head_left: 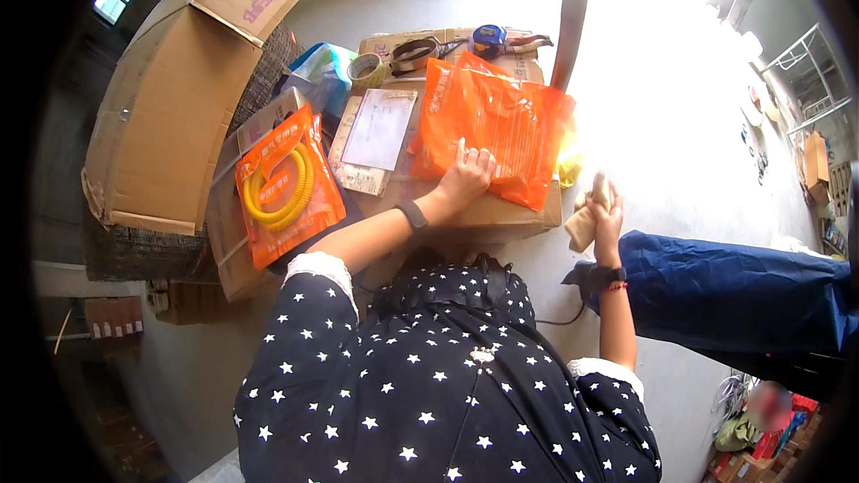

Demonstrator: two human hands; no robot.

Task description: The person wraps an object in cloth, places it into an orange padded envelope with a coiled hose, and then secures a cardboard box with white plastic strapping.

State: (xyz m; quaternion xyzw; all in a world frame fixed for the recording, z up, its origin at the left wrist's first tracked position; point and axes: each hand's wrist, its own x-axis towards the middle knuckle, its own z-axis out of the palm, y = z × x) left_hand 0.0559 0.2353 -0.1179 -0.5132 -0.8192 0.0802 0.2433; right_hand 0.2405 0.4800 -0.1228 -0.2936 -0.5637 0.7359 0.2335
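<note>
My left hand (467, 177) rests on the lower left part of a shiny orange plastic bag (514, 130), its index finger stretched out and the other fingers lightly bent. This bag lies on a cardboard box (508, 219); what it contains is hard to make out. Off the box's right side, my right hand (609, 215) is closed around a beige, blocky thing (582, 228) whose kind I cannot tell. To the left, another orange bag (268, 249) with a coiled yellow hose (304, 183) showing in it lies apart from both hands.
A paper sheet (379, 128) lies beside the orange bag. Behind it are a tape roll (366, 70), a dark ring-shaped strap (413, 55) and a blue tape measure (489, 39). A large open carton (174, 116) stands left, and a dark blue cover (734, 291) right.
</note>
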